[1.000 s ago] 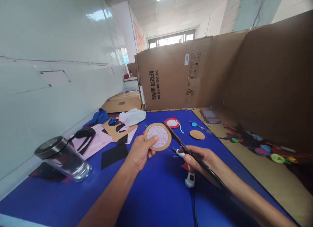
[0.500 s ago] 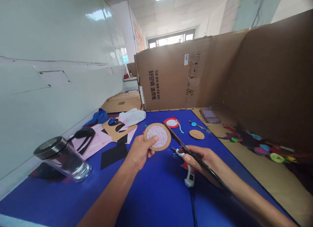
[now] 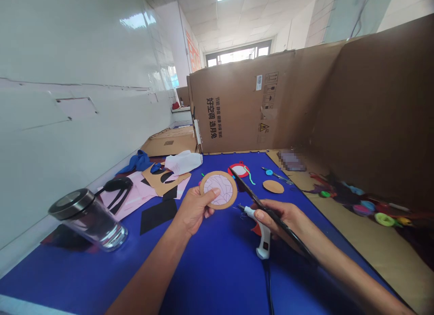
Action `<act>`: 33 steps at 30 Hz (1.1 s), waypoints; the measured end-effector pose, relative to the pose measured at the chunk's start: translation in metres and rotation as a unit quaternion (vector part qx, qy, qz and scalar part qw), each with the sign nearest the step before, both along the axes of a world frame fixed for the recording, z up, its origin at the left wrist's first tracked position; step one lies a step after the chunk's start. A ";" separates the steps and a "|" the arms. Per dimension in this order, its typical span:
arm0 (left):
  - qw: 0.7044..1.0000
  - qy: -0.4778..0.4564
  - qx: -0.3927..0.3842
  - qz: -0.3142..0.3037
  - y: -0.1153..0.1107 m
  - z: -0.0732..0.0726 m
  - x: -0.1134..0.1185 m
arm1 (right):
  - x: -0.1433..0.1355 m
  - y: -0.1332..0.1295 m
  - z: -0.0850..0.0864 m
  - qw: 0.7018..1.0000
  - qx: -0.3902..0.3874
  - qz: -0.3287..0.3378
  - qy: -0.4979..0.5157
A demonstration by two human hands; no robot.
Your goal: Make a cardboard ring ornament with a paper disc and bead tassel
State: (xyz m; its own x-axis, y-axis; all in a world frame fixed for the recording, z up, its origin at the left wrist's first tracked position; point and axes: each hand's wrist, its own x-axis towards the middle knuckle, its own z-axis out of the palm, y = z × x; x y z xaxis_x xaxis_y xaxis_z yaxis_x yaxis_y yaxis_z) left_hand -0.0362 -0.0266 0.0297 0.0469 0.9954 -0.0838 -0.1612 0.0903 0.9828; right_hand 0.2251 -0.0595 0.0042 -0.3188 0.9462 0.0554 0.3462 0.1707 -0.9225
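Note:
Between the thumb and fingers of my left hand (image 3: 200, 206) is a round cardboard disc (image 3: 230, 199), faced with a smaller circle of pale lilac paper with a line pattern. My right hand (image 3: 285, 222) is closed on a long thin black strip (image 3: 249, 193), seen nearly edge-on; its material is unclear. The strip's far tip points up and left, just right of the disc, with a gap between them. Below the right hand lies a white glue gun (image 3: 264, 242) with an orange trigger, partly hidden by the fingers.
A glass bottle (image 3: 101, 227) stands at left beside black card (image 3: 158, 216) and paper scraps (image 3: 135, 193). Farther back lie a red-rimmed disc (image 3: 240, 171) and a plain cardboard oval (image 3: 273, 186). Colourful bits (image 3: 369, 209) line the right side. A large cardboard box wall (image 3: 237, 111) stands behind.
The black strip's tip has shifted slightly right, away from the disc, and the strip has tilted a little. My left hand and its disc are almost still.

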 end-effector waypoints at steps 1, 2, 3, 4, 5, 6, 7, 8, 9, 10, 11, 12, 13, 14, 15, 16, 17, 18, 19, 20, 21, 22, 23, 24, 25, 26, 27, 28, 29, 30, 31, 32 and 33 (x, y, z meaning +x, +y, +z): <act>1.000 0.001 0.002 0.000 0.000 0.000 0.000 | 0.003 0.002 -0.001 0.999 0.018 -0.021 -0.022; 1.000 0.005 0.004 -0.001 0.001 0.000 -0.001 | 0.006 0.004 -0.001 0.997 0.035 -0.046 -0.054; 1.000 0.011 0.005 -0.002 0.001 -0.001 -0.001 | 0.010 0.007 -0.001 0.992 0.048 -0.071 -0.098; 1.000 0.017 0.006 -0.004 0.001 -0.001 -0.001 | 0.014 0.009 -0.001 0.982 0.056 -0.099 -0.149; 1.000 0.024 0.006 -0.007 0.001 -0.002 -0.002 | 0.018 0.012 0.000 0.969 0.056 -0.126 -0.206; 0.999 0.030 0.006 -0.010 0.001 -0.002 -0.002 | 0.022 0.014 -0.001 0.951 0.050 -0.153 -0.264; 0.999 0.036 0.006 -0.012 0.002 -0.003 -0.002 | 0.026 0.018 -0.002 0.931 0.042 -0.177 -0.318; 0.999 0.041 0.008 -0.014 0.002 -0.003 -0.002 | 0.031 0.021 -0.005 0.911 0.032 -0.193 -0.363; 0.999 0.047 0.011 -0.015 0.002 -0.003 -0.003 | 0.035 0.024 -0.010 0.897 0.024 -0.196 -0.396; 0.998 0.054 0.014 -0.015 0.002 -0.003 -0.002 | 0.040 0.028 -0.015 0.889 0.020 -0.191 -0.416; 0.998 0.063 0.016 -0.014 0.001 -0.003 -0.002 | 0.044 0.031 -0.021 0.884 0.018 -0.184 -0.430; 0.997 0.073 0.018 -0.012 0.001 -0.002 -0.002 | 0.048 0.034 -0.027 0.880 0.015 -0.177 -0.441; 0.996 0.083 0.019 -0.010 0.001 -0.001 -0.001 | 0.051 0.036 -0.032 0.878 0.010 -0.171 -0.447; 0.995 0.092 0.022 -0.008 0.000 0.000 -0.001 | 0.054 0.038 -0.037 0.878 0.006 -0.169 -0.449; 0.994 0.102 0.026 -0.008 -0.001 0.001 0.000 | 0.057 0.039 -0.041 0.878 0.006 -0.165 -0.449; 0.993 0.111 0.034 -0.010 -0.001 0.002 0.000 | 0.059 0.040 -0.044 0.878 0.008 -0.162 -0.451; 0.991 0.122 0.044 -0.012 -0.002 0.002 0.000 | 0.062 0.040 -0.047 0.877 0.014 -0.157 -0.454; 0.989 0.135 0.057 -0.014 -0.003 0.003 0.001 | 0.064 0.040 -0.048 0.876 0.019 -0.152 -0.457; 0.986 0.152 0.069 -0.017 -0.003 0.003 0.001 | 0.065 0.040 -0.049 0.875 0.023 -0.148 -0.461; 0.982 0.171 0.082 -0.020 -0.004 0.003 0.002 | 0.067 0.039 -0.049 0.873 0.025 -0.147 -0.464; 0.977 0.193 0.093 -0.024 -0.005 0.003 0.002 | 0.068 0.039 -0.048 0.871 0.024 -0.148 -0.467; 0.971 0.214 0.102 -0.028 -0.006 0.002 0.003 | 0.070 0.038 -0.047 0.869 0.023 -0.149 -0.471; 0.966 0.234 0.108 -0.031 -0.007 0.001 0.004 | 0.071 0.037 -0.046 0.867 0.018 -0.150 -0.475; 0.961 0.251 0.113 -0.033 -0.007 0.000 0.005 | 0.071 0.036 -0.045 0.865 0.012 -0.150 -0.479; 0.957 0.265 0.117 -0.035 -0.008 -0.001 0.006 | 0.072 0.035 -0.043 0.863 0.006 -0.149 -0.482; 0.953 0.276 0.121 -0.036 -0.010 -0.001 0.007 | 0.072 0.034 -0.041 0.864 0.001 -0.145 -0.483; 0.950 0.284 0.123 -0.042 -0.011 -0.002 0.008 | 0.071 0.032 -0.039 0.864 -0.003 -0.143 -0.482; 0.948 0.290 0.124 -0.050 -0.012 -0.002 0.008 | 0.070 0.031 -0.036 0.865 -0.004 -0.142 -0.481; 0.945 0.296 0.125 -0.060 -0.014 -0.002 0.009 | 0.069 0.029 -0.033 0.865 -0.003 -0.142 -0.482; 0.943 0.302 0.125 -0.070 -0.016 -0.001 0.010 | 0.067 0.027 -0.029 0.863 -0.004 -0.140 -0.486; 0.940 0.307 0.124 -0.080 -0.018 0.000 0.011 | 0.065 0.024 -0.025 0.858 -0.006 -0.140 -0.493; 0.937 0.312 0.125 -0.089 -0.020 0.001 0.011 | 0.063 0.022 -0.020 0.851 -0.011 -0.141 -0.506; 0.935 0.316 0.125 -0.099 -0.022 0.003 0.012 | 0.061 0.019 -0.015 0.843 -0.019 -0.139 -0.519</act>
